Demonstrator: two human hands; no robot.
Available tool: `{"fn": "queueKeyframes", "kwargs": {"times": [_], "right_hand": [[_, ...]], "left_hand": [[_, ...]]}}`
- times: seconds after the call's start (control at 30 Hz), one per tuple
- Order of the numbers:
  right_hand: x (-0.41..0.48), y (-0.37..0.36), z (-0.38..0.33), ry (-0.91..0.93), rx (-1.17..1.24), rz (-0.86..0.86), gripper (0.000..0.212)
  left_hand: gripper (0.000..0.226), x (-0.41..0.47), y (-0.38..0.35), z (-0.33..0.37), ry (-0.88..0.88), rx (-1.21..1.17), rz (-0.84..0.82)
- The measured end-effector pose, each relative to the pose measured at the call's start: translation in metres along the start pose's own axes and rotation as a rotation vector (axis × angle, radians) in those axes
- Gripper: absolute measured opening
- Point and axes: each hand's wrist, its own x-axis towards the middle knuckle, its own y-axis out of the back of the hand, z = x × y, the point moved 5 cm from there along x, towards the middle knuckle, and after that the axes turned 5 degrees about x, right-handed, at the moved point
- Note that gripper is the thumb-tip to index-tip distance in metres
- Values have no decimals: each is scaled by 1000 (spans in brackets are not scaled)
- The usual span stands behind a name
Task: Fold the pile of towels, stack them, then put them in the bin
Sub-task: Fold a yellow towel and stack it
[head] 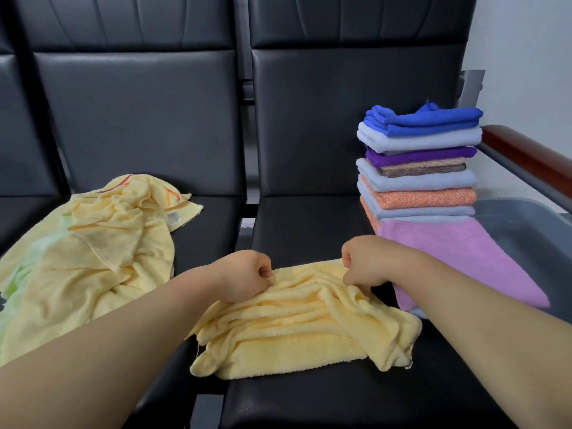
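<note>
A crumpled pale yellow towel (297,329) lies on the black seat in front of me. My left hand (244,275) pinches its far edge on the left, fingers curled into the cloth. My right hand (368,263) pinches the same far edge on the right. A loose pile of yellow towels (93,252), with a bit of green showing, covers the seat to the left. A tall stack of folded towels (421,168) in blue, purple, brown, orange and light blue stands at the right, on a pink towel (458,261).
Black padded seats (309,218) with high backs run across the view. A grey bin (526,230) sits at the right edge beside the stack, below a brown wooden armrest (532,156). A gap separates the two seats.
</note>
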Motion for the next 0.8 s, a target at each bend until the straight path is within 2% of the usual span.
{"fn": "queueKeyframes", "kwargs": {"times": [0.07,0.13,0.3,0.43,0.8], "right_hand": [[3,-2,0,-22,-19,8,3],[1,4,-2,-21,37,46,6],[1,19,0,-21,219,266,12],[6,5,-1,-50,116,215,30],[17,-5,0,-72,105,218,18]], "left_hand": [[9,1,0,-1,2,5,5],[9,1,0,-2,1,7,10],[11,3,0,-2,3,3,31],[13,4,1,-4,8,-7,36],[9,10,0,-11,60,-21,71]]}}
